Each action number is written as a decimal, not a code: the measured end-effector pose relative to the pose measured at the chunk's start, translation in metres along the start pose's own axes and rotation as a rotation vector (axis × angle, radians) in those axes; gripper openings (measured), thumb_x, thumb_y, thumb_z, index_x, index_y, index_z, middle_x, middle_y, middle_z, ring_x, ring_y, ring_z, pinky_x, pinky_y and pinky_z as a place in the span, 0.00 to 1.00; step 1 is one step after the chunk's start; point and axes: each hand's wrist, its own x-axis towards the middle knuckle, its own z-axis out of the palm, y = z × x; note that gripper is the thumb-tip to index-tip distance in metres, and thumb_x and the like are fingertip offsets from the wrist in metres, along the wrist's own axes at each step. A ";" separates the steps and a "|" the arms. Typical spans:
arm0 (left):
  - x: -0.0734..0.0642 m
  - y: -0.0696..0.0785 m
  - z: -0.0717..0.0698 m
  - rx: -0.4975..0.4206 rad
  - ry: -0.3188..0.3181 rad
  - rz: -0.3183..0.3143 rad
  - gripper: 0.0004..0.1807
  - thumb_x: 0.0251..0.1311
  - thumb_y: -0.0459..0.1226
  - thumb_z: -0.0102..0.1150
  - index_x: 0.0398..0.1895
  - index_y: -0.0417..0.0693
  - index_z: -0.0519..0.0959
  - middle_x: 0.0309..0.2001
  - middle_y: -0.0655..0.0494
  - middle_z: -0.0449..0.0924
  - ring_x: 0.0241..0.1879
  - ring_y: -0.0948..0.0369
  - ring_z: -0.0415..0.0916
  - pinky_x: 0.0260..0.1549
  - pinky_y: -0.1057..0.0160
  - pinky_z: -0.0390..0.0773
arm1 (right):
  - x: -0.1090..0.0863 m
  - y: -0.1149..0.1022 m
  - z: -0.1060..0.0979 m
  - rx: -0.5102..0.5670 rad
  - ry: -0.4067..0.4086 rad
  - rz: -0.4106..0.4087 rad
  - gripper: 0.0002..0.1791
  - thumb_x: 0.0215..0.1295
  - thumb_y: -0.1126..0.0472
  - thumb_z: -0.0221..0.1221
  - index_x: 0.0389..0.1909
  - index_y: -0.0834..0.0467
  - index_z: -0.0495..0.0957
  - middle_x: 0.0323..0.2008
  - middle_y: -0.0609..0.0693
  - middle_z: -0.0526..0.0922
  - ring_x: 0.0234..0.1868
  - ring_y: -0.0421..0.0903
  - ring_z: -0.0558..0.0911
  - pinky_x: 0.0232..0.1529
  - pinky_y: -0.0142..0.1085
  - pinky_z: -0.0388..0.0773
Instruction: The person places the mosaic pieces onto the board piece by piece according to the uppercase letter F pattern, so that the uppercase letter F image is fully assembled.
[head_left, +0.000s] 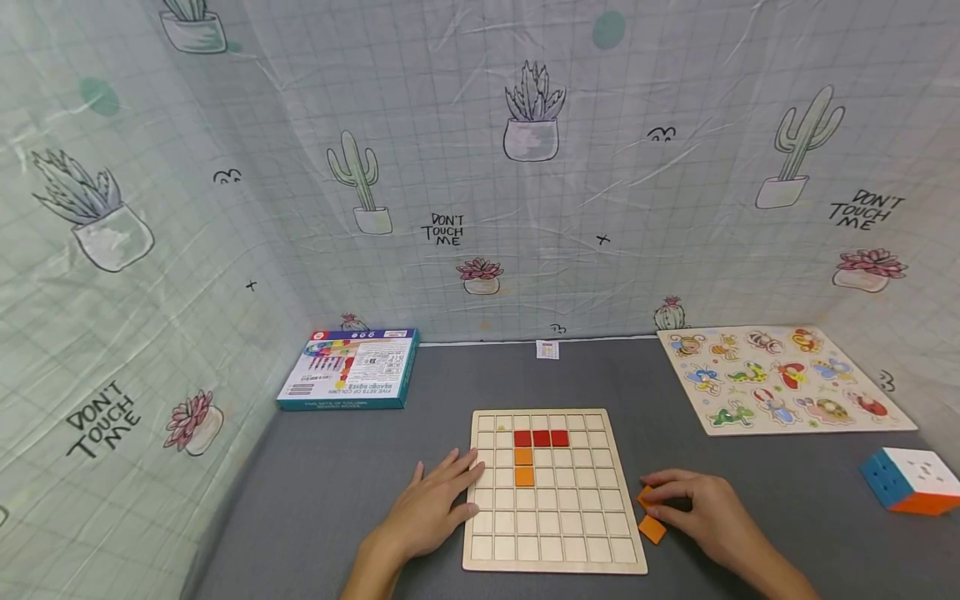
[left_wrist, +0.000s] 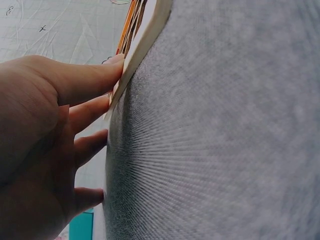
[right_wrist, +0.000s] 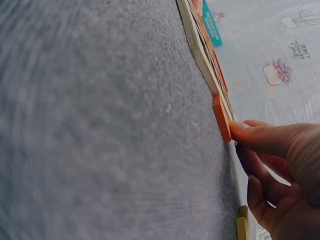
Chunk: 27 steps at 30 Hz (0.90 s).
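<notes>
A light wooden grid board [head_left: 555,548] lies on the grey tabletop. Three red tiles [head_left: 542,438] form a row in it, with two orange tiles [head_left: 523,467] below the leftmost. My left hand [head_left: 427,508] rests with spread fingers on the board's left edge; its thumb [left_wrist: 95,80] touches the rim. To the right of the board, my right hand [head_left: 701,508] pinches a loose orange tile [head_left: 643,497] between thumb and fingers, which partly cover it. Another orange tile [head_left: 652,529] lies just nearer, beside the thumb; the right wrist view shows one orange tile [right_wrist: 221,119] by the thumb.
A teal-edged box [head_left: 348,371] stands back left, and an insect puzzle board [head_left: 783,379] lies back right. A puzzle cube [head_left: 915,479] sits at far right. Small yellow pieces [right_wrist: 242,227] show low in the right wrist view. Cactus-print cloth [head_left: 480,183] hangs behind.
</notes>
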 end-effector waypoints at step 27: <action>0.001 -0.002 0.001 0.004 0.000 0.001 0.32 0.69 0.47 0.61 0.75 0.58 0.69 0.80 0.58 0.61 0.81 0.45 0.56 0.70 0.22 0.49 | 0.011 -0.005 -0.009 0.088 0.216 -0.121 0.12 0.51 0.67 0.75 0.35 0.47 0.91 0.43 0.46 0.89 0.39 0.23 0.82 0.33 0.25 0.83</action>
